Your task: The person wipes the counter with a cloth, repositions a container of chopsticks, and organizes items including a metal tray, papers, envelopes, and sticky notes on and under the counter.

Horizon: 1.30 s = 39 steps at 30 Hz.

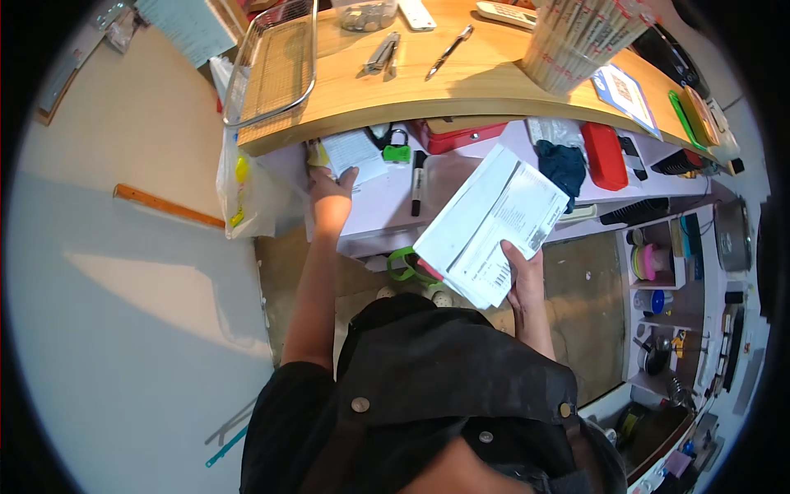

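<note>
My right hand point(523, 276) is closed on a stack of white printed papers point(494, 222), thumb on top; the papers tilt over the shelf's front edge, and one bears a barcode. My left hand point(331, 196) reaches onto the shelf at its left end, thumb apart from the fingers, whose tips are partly hidden. Just beyond it are a sheet of paper point(355, 155) and a small yellow item point(318, 153). A green padlock point(397, 151) and a black marker point(418, 183) lie to the right of that hand.
Above the shelf point(383, 212) runs a wooden counter point(346, 90) with a wire basket point(276, 66), stapler point(382, 54), pen point(449, 53) and a container of wrapped sticks point(576, 49). A red box point(465, 136) and red case point(605, 156) occupy the shelf. A plastic bag point(247, 193) hangs left.
</note>
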### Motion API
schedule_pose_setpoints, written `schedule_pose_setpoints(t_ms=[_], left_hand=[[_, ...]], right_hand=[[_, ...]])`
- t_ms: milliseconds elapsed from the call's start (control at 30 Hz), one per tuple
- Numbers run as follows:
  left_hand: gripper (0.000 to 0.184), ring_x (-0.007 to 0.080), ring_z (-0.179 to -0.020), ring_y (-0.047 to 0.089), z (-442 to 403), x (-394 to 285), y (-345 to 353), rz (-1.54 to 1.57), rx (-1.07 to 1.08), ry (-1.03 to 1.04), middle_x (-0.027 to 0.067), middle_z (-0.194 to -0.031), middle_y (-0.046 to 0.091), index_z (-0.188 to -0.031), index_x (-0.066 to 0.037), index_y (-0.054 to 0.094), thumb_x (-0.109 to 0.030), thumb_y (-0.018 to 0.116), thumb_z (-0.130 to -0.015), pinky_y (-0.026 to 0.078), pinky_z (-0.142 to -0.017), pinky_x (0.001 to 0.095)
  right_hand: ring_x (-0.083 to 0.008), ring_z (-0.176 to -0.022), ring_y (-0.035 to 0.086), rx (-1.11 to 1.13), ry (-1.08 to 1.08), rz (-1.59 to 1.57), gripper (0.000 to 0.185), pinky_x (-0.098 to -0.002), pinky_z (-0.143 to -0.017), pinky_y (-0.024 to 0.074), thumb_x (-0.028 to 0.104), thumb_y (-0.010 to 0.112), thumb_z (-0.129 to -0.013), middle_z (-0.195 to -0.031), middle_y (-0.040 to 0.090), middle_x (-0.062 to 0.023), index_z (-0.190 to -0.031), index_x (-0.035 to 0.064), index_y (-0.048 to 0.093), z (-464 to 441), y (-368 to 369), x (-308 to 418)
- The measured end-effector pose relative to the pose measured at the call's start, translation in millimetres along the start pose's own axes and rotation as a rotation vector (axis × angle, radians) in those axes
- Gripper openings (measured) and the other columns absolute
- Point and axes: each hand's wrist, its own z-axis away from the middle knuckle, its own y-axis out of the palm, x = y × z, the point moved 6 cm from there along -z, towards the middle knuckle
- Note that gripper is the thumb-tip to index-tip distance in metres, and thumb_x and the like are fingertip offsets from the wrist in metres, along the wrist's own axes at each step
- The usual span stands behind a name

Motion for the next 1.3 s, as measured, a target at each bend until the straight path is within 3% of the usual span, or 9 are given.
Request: schedule_pose_setpoints(t_ms=[233, 433, 533, 667, 867, 967, 1067, 1167, 1300], left_hand=[[0.061, 0.0345, -0.1, 0.059, -28, 31, 12, 0.012, -0.253, 0.231, 0.017, -0.116, 0.058, -0.122, -0.003, 0.042, -0.021, 0.075, -0.074, 0.048, -0.08, 0.0403], [0.058, 0.0139, -0.103, 0.057, 51, -4, -32, 1.216, 0.505, 0.004, 0.0073, -0.119, 0.057, -0.133, -0.003, 0.041, -0.001, 0.064, -0.08, 0.048, -0.083, 0.0286], [0.055, 0.0136, -0.114, 0.051, 113, -46, -46, 1.197, 0.493, 0.137, 0.0099, -0.132, 0.049, -0.137, -0.001, 0.041, 0.003, 0.054, -0.084, 0.042, -0.096, 0.0264], [0.05, 0.012, -0.106, 0.054, 168, -73, -28, 0.663, 0.502, 0.328, 0.01, -0.124, 0.055, -0.13, -0.001, 0.049, -0.001, 0.063, -0.082, 0.045, -0.089, 0.0255], [0.06, 0.0338, -0.122, 0.045, 198, -92, -76, 0.245, 0.009, 0.424, 0.0191, -0.127, 0.05, -0.126, -0.005, 0.053, -0.015, 0.076, -0.071, 0.033, -0.102, 0.0426], [0.076, 0.0365, -0.131, 0.033, 204, -102, -145, 0.079, -0.285, 0.497, 0.0141, -0.137, 0.041, -0.133, -0.015, 0.047, -0.017, 0.079, -0.065, 0.03, -0.104, 0.0502], [0.065, 0.035, -0.125, 0.043, 211, -118, -166, -0.226, 0.016, 0.621, 0.0131, -0.129, 0.05, -0.128, -0.015, 0.053, -0.014, 0.076, -0.067, 0.037, -0.099, 0.0446], [0.055, 0.033, -0.109, 0.057, 206, -73, -136, 0.257, 0.649, 0.466, 0.0123, -0.116, 0.061, -0.124, -0.014, 0.058, -0.009, 0.072, -0.071, 0.046, -0.09, 0.0361], [0.051, 0.0316, -0.095, 0.063, 195, -46, -157, 0.244, 0.536, 0.361, 0.0131, -0.106, 0.066, -0.125, -0.012, 0.057, -0.004, 0.067, -0.075, 0.049, -0.081, 0.0292]], right_hand=[[-0.0206, -0.103, 0.059, -0.064, -0.031, 0.026, 0.045, -0.0319, -0.087, 0.0482, 0.002, 0.063, -0.085, -0.116, 0.058, -0.0145, -0.125, -0.0031, 0.043, 16, -21, -1], [-0.0239, -0.111, 0.055, -0.045, 0.072, -0.031, 0.047, -0.0363, -0.091, 0.0471, 0.026, 0.048, -0.097, -0.126, 0.051, -0.0155, -0.133, -0.0015, 0.035, -2, -11, -11], [-0.0247, -0.113, 0.054, 0.059, 0.16, -0.152, 0.052, -0.0364, -0.093, 0.0465, 0.034, 0.043, -0.098, -0.13, 0.048, -0.0156, -0.136, -0.0005, 0.032, -9, 6, -23], [-0.0249, -0.114, 0.054, 0.292, 0.381, -0.409, 0.047, -0.0364, -0.096, 0.0448, 0.025, 0.048, -0.097, -0.129, 0.05, -0.015, -0.134, -0.0005, 0.035, -8, 38, -44], [-0.0169, -0.102, 0.058, 0.404, 0.187, 0.191, 0.038, -0.0309, -0.088, 0.0466, -0.004, 0.06, -0.084, -0.112, 0.062, -0.0102, -0.12, -0.0038, 0.051, -9, 52, -43], [-0.0149, -0.088, 0.061, 0.788, 0.103, 0.771, 0.023, -0.0308, -0.076, 0.0491, -0.004, 0.056, -0.084, -0.098, 0.067, -0.0095, -0.106, -0.0021, 0.061, -3, 72, -34], [-0.019, -0.083, 0.065, 1.16, -0.063, 0.918, 0.035, -0.0316, -0.072, 0.0514, -0.013, 0.049, -0.074, -0.095, 0.069, -0.0107, -0.102, 0.0002, 0.066, 16, 116, -25], [-0.0306, -0.079, 0.065, 1.396, -0.352, 0.877, 0.04, -0.0316, -0.069, 0.0514, -0.013, 0.05, -0.067, -0.093, 0.067, -0.0167, -0.101, 0.0019, 0.067, 34, 157, -20], [-0.0296, -0.082, 0.065, 1.362, -0.339, 1.056, 0.027, -0.0328, -0.073, 0.0507, -0.007, 0.058, -0.074, -0.089, 0.067, -0.015, -0.098, 0.0014, 0.066, 36, 192, -25]])
